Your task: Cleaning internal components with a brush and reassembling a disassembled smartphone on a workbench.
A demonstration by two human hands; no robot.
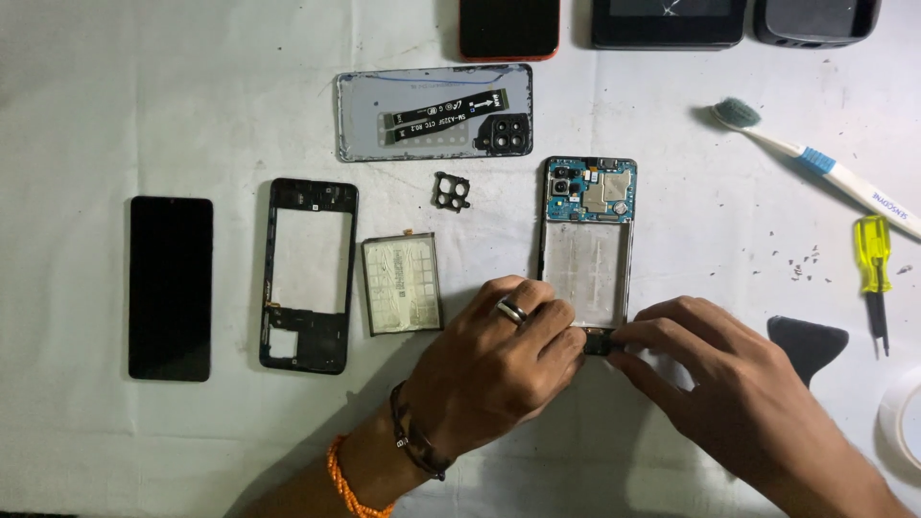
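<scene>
Head view: my left hand (499, 360) and right hand (715, 369), fingers curled, pinch a small black part (600, 342) at the near end of the opened phone frame (587, 251) mid-counter; seating it looks underway; next, careful alignment.

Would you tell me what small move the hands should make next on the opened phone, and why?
Probably lift the small dark part at the phone frame's bottom edge. The left hand steadies the frame and the right hand pinches that part; the battery already lies apart.
</scene>
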